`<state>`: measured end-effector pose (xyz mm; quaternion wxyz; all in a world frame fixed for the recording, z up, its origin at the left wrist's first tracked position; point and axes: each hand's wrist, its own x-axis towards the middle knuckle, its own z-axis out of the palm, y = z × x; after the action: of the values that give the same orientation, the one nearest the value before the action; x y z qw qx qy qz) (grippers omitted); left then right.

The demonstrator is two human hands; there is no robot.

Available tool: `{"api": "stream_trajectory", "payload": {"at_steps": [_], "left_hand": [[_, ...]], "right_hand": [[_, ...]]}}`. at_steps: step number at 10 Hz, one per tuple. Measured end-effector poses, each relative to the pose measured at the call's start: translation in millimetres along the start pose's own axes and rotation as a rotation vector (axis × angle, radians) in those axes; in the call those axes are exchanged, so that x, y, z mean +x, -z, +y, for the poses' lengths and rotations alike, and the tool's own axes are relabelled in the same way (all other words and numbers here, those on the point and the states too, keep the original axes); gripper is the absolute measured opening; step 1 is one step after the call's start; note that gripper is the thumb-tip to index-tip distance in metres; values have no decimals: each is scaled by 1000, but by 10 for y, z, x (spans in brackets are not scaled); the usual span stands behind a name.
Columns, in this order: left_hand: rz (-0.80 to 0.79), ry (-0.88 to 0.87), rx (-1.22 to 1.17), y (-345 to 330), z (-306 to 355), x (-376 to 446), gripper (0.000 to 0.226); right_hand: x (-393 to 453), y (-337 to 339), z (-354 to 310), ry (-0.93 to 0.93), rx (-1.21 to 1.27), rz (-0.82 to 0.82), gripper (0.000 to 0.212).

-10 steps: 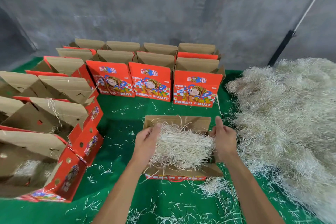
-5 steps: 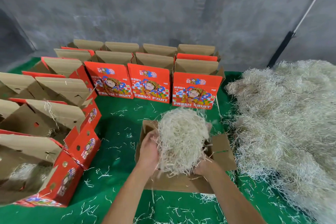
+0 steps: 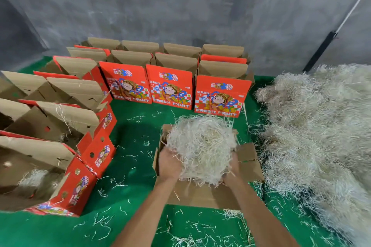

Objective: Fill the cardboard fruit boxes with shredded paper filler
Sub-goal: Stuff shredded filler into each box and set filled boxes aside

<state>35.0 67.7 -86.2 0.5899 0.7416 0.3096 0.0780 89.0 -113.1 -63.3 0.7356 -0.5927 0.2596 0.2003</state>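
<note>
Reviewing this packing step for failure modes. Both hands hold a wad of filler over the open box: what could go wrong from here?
1. The wad of shredded paper looks wider than the open box under it, so strands may spill over the flaps onto the green cloth, where loose strands already lie.
2. The left hand and right hand grip only its lower edges; the loose top could shed or tip away.

the wad of shredded paper (image 3: 200, 146) hides both hands' fingertips and the open box's (image 3: 202, 196) inside.
</note>
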Motion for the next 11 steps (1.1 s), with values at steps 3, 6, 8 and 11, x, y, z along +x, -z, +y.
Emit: {"api": "stream_trajectory", "payload": {"at_steps": [3, 6, 8, 11], "left_hand": [[21, -239, 134, 164, 45, 202, 58], [95, -498, 119, -274, 142, -163, 31], [187, -556, 424, 545, -60, 214, 51], [-310, -306, 347, 200, 239, -19, 79]], "right_hand": [[-29, 235, -245, 302, -241, 80, 65], [-141, -231, 271, 738, -553, 101, 72], [167, 606, -76, 849, -738, 303, 49], [97, 121, 18, 752, -900, 12, 39]]}}
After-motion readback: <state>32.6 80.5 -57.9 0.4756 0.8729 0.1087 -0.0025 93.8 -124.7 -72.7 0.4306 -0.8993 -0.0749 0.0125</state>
